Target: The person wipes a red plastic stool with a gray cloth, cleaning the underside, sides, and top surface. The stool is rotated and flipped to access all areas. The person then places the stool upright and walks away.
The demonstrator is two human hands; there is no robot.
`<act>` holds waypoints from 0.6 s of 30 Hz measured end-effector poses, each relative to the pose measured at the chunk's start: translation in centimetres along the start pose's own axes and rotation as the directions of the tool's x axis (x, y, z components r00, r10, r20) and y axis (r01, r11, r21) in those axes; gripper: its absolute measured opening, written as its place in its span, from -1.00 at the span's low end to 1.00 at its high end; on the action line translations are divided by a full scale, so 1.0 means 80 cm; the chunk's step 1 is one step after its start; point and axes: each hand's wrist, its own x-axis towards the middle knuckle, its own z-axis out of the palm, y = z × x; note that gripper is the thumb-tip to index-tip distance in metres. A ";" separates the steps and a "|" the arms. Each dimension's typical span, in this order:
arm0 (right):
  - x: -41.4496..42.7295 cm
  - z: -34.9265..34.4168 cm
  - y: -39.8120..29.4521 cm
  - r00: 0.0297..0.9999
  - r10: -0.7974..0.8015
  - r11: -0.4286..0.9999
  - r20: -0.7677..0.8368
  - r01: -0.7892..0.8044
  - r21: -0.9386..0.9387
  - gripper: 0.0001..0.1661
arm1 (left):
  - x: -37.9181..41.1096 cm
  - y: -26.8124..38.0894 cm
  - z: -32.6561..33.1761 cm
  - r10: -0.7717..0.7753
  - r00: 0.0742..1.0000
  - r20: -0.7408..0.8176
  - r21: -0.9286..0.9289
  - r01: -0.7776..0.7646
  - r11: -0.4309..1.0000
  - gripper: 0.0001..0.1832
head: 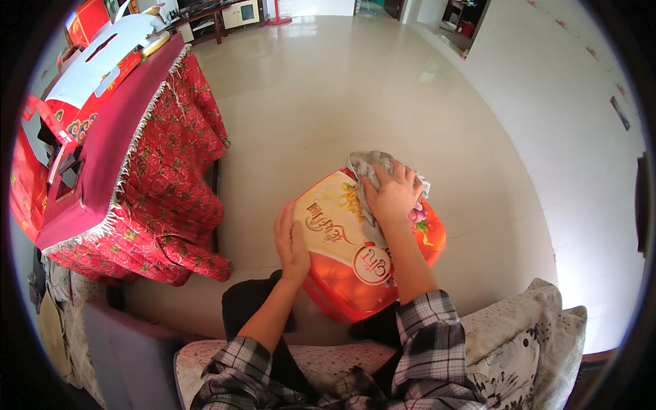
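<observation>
A red and cream gift box or tin with printed flowers and writing stands tilted between my knees. My left hand lies flat along its left edge, fingers together and steadying it. At the box's upper right, my right hand presses a crumpled grey patterned cloth against the printed face. Part of the cloth hangs down beneath my right forearm. The box's underside is hidden.
On the left stands a table with a red floral fringed cover, bearing red cartons and a phone-like device. Patterned sofa cushions are beside me. A cabinet stands far off; a white wall runs along the right.
</observation>
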 end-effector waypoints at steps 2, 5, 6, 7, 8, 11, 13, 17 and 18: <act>-0.020 -0.019 0.013 0.999 0.031 0.999 0.009 -0.031 -0.029 -0.61 | -0.002 0.001 0.001 0.002 1.000 -0.009 0.027 -0.002 1.000 -0.58; -0.060 -0.059 0.018 0.999 0.046 0.995 0.026 -0.044 -0.090 -0.62 | -0.002 -0.004 -0.001 0.015 0.999 -0.034 0.042 -0.013 0.999 -0.58; -0.077 -0.072 0.026 1.000 0.021 0.995 0.008 -0.020 -0.095 -0.63 | -0.002 -0.005 0.004 0.022 0.999 -0.038 0.033 -0.021 0.999 -0.58; -0.094 -0.087 0.023 1.000 0.006 0.997 0.003 -0.005 -0.083 -0.63 | -0.001 -0.005 0.004 0.034 0.999 -0.041 0.034 -0.032 0.999 -0.58; -0.111 -0.103 0.020 1.000 -0.010 0.997 -0.002 0.010 -0.072 -0.63 | -0.001 -0.006 0.004 0.045 0.998 -0.044 0.036 -0.043 0.998 -0.58; -0.158 -0.142 -0.002 1.000 -0.006 1.000 0.021 0.006 0.003 -0.62 | -0.001 -0.006 0.002 0.059 0.997 -0.054 0.058 -0.056 0.997 -0.58; -0.181 -0.155 -0.022 0.999 -0.019 0.999 0.032 0.017 0.042 -0.60 | -0.001 -0.008 0.007 0.076 0.996 -0.054 0.066 -0.073 0.995 -0.57; -0.188 -0.158 -0.069 0.985 -0.147 0.984 0.092 0.137 0.112 -0.57 | -0.001 -0.023 0.010 0.088 0.995 -0.042 0.072 -0.085 0.994 -0.56; -0.184 -0.155 -0.082 0.974 -0.191 0.974 0.120 0.173 0.149 -0.57 | 0.000 -0.030 0.005 0.079 0.996 -0.039 0.084 -0.076 0.994 -0.55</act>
